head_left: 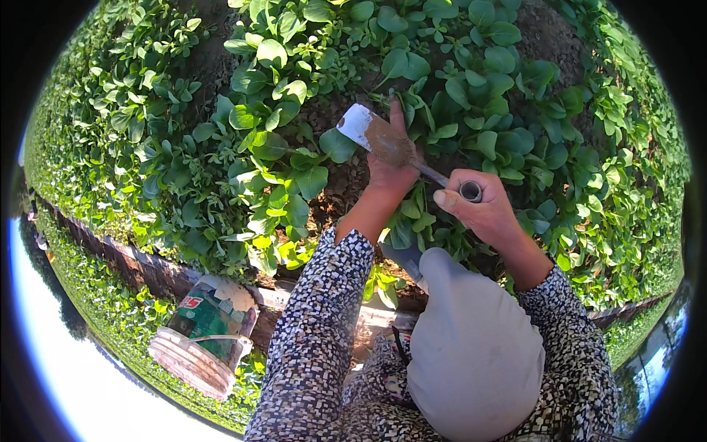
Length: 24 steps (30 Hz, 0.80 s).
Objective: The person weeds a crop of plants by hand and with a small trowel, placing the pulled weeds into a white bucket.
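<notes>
A small hand trowel (389, 143) with a soil-caked blade, whitish at its tip, slants up and to the left. My right hand (487, 210) is closed around its handle, with the hollow round end showing at the fist. Under the blade, my left hand (390, 175) reaches in among the leafy green plants (442, 118). One of its fingers is stretched out beside the leaves; the blade hides much of the palm and the other fingers. I see nothing held in it.
A dirty green and white bucket (210, 328) lies tilted at the lower left, beside the bed's low edging (166, 274). A grey cap (475, 346) covers part of the lower middle. Dark soil (549, 40) shows between the dense plants.
</notes>
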Available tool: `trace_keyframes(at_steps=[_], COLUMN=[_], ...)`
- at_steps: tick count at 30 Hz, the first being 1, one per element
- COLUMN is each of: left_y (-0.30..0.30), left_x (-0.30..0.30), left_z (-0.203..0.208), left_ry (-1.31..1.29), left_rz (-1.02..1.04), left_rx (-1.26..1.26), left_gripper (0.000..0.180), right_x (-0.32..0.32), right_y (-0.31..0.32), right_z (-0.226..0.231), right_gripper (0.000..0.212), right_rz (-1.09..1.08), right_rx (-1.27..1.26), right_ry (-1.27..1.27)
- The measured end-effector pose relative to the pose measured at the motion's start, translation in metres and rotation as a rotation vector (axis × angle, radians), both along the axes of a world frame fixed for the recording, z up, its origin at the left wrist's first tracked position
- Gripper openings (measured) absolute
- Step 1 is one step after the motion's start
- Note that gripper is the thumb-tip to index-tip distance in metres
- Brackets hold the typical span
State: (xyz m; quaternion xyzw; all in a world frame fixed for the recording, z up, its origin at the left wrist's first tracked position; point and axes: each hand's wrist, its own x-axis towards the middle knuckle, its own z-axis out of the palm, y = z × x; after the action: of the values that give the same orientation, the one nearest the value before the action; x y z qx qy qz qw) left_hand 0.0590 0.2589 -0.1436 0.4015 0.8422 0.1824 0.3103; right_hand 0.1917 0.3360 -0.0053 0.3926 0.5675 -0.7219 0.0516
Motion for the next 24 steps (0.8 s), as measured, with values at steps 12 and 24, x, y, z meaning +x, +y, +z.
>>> trace_keyframes(at_steps=[12, 24], left_y=[-0.035, 0.0], left_x=[-0.012, -0.132], left_z=[0.0, -0.004], left_ry=[-0.201, -0.005], left_rz=[0.493, 0.497], left_rx=[0.441, 0.143], left_gripper=[0.035, 0.065], right_x=[-0.057, -0.059], right_y=[0.041, 0.013], right_z=[-0.029, -0.085], right_gripper=[0.028, 0.024], right_rz=[0.449, 0.205], right_rx=[0.673, 0.556], right_ry=[-0.203, -0.088])
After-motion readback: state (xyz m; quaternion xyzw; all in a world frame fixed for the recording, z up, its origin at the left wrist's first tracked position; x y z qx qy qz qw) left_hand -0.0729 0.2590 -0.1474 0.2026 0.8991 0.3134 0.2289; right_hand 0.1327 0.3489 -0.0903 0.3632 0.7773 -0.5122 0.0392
